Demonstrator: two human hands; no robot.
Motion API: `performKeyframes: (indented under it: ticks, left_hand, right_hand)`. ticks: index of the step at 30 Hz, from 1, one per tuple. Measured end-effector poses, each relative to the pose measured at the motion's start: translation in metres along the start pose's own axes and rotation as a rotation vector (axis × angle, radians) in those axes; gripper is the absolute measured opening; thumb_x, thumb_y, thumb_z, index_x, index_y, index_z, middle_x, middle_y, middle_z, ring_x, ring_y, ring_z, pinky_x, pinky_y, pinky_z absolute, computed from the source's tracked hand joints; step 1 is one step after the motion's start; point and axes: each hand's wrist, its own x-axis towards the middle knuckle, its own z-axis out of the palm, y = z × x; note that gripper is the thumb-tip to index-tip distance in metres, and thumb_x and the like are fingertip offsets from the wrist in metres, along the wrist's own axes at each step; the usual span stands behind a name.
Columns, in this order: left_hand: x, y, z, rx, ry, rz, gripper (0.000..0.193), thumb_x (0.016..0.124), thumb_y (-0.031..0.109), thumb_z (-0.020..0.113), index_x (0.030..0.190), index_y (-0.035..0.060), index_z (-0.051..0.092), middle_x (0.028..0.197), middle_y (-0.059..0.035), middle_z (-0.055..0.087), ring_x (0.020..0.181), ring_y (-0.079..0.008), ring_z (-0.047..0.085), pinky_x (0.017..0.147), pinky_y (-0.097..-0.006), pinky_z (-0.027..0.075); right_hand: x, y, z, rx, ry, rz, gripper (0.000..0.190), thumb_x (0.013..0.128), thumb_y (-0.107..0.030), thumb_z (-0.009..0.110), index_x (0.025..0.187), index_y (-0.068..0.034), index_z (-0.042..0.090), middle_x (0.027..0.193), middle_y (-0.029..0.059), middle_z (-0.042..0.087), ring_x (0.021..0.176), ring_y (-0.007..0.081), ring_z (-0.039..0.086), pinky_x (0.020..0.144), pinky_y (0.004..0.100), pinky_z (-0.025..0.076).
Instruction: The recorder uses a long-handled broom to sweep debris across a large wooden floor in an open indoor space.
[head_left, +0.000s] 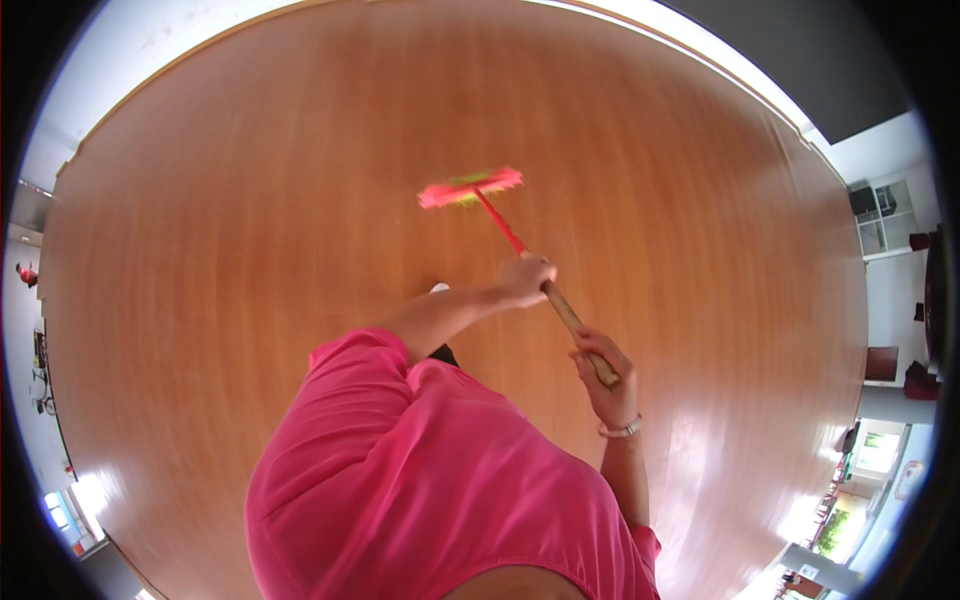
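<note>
A push broom or flat mop with a fuzzy pink and yellow-green head (471, 187) is over the wooden floor (300, 187), ahead of me; its head is slightly blurred. The handle (568, 313) is red near the head and wooden towards me. My left hand (529, 280) grips it where the red part meets the wood. Around the wooden end, my right hand (607, 375) is closed, with a light band at the wrist. Whether the head touches the floor I cannot tell.
White walls with wooden skirting curve round the floor. At the far right are a white shelf unit (885, 217) and dark furniture. Bicycles (41, 382) and a person in red (28, 274) are at the far left.
</note>
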Motion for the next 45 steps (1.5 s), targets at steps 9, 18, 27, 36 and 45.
performKeyframes:
  ticks: [9, 18, 27, 36, 45]
  left_hand:
    - [0.180, -0.177, -0.044, 0.103, 0.098, -0.372, 0.016, 0.072, 0.018, 0.057, 0.088, 0.0147, 0.058, 0.101, -0.0069, 0.054, 0.092, -0.0281, 0.056, 0.072, -0.0421, 0.047]
    - [0.195, -0.232, -0.046, 0.141, -0.311, -0.348, 0.026, 0.070, 0.015, 0.055, 0.096, 0.0144, 0.060, 0.106, -0.0093, 0.054, 0.100, -0.0284, 0.053, 0.081, -0.0401, 0.047]
    - [0.188, -0.077, 0.018, -0.293, -0.437, -0.118, 0.019, 0.067, 0.017, 0.061, 0.086, 0.0109, 0.060, 0.095, -0.0076, 0.058, 0.094, -0.0268, 0.055, 0.077, -0.0389, 0.044]
    - [0.168, -0.019, -0.027, -0.545, -0.506, 0.030, 0.027, 0.071, 0.037, 0.060, 0.068, 0.0098, 0.058, 0.069, -0.0089, 0.059, 0.069, -0.0238, 0.058, 0.059, -0.0366, 0.043]
    - [0.142, -0.068, -0.077, -0.142, 0.016, -0.218, 0.012, 0.069, 0.022, 0.058, 0.074, 0.0125, 0.053, 0.077, -0.0076, 0.055, 0.073, -0.0296, 0.056, 0.060, -0.0407, 0.042]
  right_hand:
    - [0.276, 0.124, 0.028, 0.151, -0.102, -0.097, 0.014, 0.077, 0.000, 0.059, 0.091, 0.000, 0.058, 0.104, 0.0105, 0.060, 0.090, 0.0148, 0.057, 0.078, 0.0259, 0.045]
    - [0.306, 0.131, 0.054, 0.088, -0.086, 0.190, 0.013, 0.078, -0.003, 0.060, 0.090, 0.000, 0.059, 0.103, 0.0097, 0.060, 0.089, 0.0141, 0.057, 0.076, 0.0257, 0.046]
    - [0.232, -0.013, -0.045, -0.048, 0.018, 0.495, 0.010, 0.076, 0.001, 0.060, 0.086, 0.003, 0.059, 0.099, 0.0122, 0.060, 0.080, 0.0131, 0.058, 0.067, 0.0233, 0.048]
    - [0.245, -0.068, -0.020, -0.476, -0.180, 0.033, 0.010, 0.073, 0.000, 0.057, 0.082, 0.001, 0.060, 0.070, 0.0112, 0.058, 0.057, 0.0201, 0.057, 0.053, 0.0274, 0.044]
    - [0.274, -0.067, -0.030, -0.197, -0.469, -0.197, 0.007, 0.073, 0.003, 0.056, 0.078, 0.001, 0.060, 0.068, 0.0065, 0.058, 0.056, 0.0119, 0.052, 0.052, 0.0237, 0.042]
